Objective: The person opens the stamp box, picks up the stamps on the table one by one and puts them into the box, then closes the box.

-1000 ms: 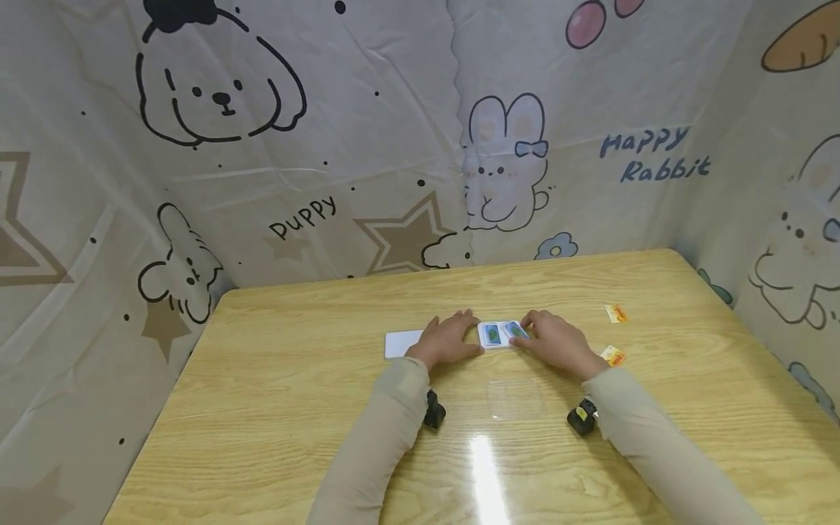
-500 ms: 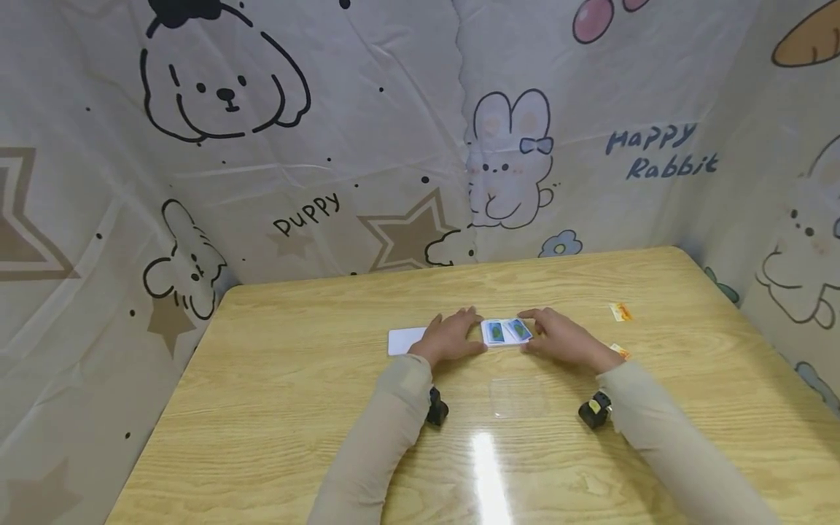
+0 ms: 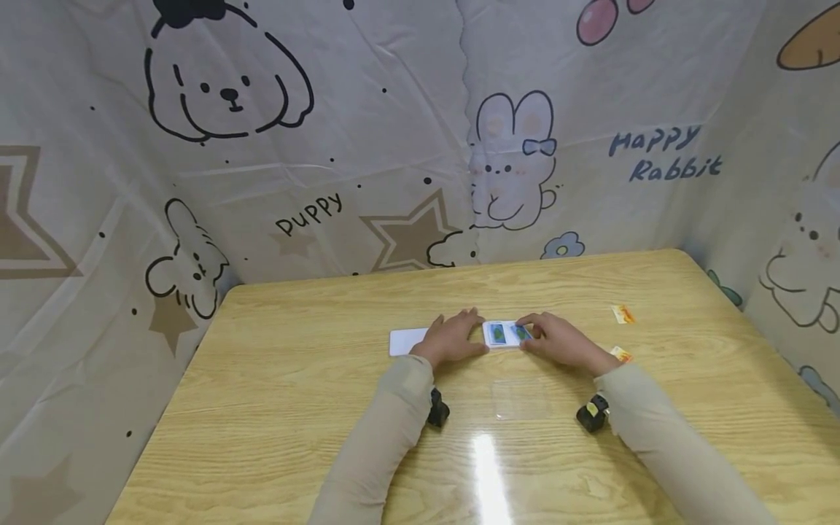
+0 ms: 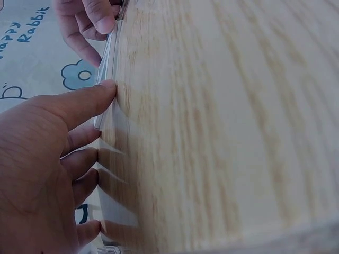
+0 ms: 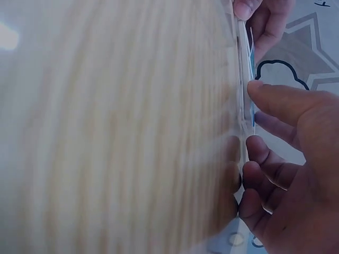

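A thin white case [image 3: 502,344] lies flat on the table, with a blue-green picture card [image 3: 497,334] on its left half. A second picture card [image 3: 520,332] is on its right half, partly covered by fingers. My left hand [image 3: 453,339] holds the case's left end, thumb [image 4: 100,98] at the near edge and fingers at the far edge. From the other end, my right hand [image 3: 561,341] pinches the right card between thumb [image 5: 270,95] and index finger. Its other fingers curl beside the case in the right wrist view.
A blank white rectangle [image 3: 405,341] lies left of the case, partly behind my left hand. Nearer me is a clear plastic rectangle [image 3: 521,399]. Two small orange-and-white pieces [image 3: 623,314] lie at the right, one beside my right wrist. A printed cloth [image 3: 367,146] stands behind the table.
My right fingers drew back from the top of the right card, then came in again round its right side. That card looks less skewed now. My left hand stays put.
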Motion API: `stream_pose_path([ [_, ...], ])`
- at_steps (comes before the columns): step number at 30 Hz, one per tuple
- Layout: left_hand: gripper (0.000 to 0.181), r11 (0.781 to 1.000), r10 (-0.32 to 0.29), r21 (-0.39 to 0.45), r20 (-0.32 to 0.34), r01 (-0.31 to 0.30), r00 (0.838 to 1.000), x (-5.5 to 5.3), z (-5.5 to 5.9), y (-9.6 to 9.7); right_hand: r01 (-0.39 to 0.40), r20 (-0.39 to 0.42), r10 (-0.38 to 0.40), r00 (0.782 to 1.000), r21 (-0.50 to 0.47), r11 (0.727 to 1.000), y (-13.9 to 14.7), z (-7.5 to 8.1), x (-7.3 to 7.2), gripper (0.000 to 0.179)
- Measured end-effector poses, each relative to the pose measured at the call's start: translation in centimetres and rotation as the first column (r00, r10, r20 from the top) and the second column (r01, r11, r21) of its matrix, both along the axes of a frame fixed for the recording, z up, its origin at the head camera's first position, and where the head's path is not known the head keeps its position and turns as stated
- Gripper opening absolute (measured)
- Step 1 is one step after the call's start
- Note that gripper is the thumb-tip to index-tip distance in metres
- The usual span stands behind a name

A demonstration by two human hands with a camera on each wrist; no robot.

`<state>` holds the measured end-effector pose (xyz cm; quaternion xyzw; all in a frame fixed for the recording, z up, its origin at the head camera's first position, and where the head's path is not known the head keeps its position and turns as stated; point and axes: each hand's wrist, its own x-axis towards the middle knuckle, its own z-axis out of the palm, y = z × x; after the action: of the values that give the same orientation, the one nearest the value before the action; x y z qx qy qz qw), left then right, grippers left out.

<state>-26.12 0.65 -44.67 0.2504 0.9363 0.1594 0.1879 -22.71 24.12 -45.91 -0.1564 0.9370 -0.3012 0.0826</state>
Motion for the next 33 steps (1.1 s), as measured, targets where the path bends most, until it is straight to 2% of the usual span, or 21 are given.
stream_pose_path([
  [12,0.062,1.0,-0.005,-0.004,0.009,0.005,1.0,0.0,-0.1,-0.1,0.057,-0.019,-0.057,0.998,0.044,0.997,-1.3,0.3,-0.2,0.037],
  [19,0.062,1.0,-0.002,-0.006,0.008,0.002,1.0,0.0,0.0,-0.1,0.097,-0.003,-0.097,0.995,0.056,0.994,-1.5,0.2,-0.6,0.039],
  [33,0.062,1.0,-0.01,-0.001,-0.006,0.01,1.0,-0.2,-0.3,-0.1,0.131,0.044,-0.132,0.99,0.019,0.991,-1.6,0.1,-0.3,0.038],
])
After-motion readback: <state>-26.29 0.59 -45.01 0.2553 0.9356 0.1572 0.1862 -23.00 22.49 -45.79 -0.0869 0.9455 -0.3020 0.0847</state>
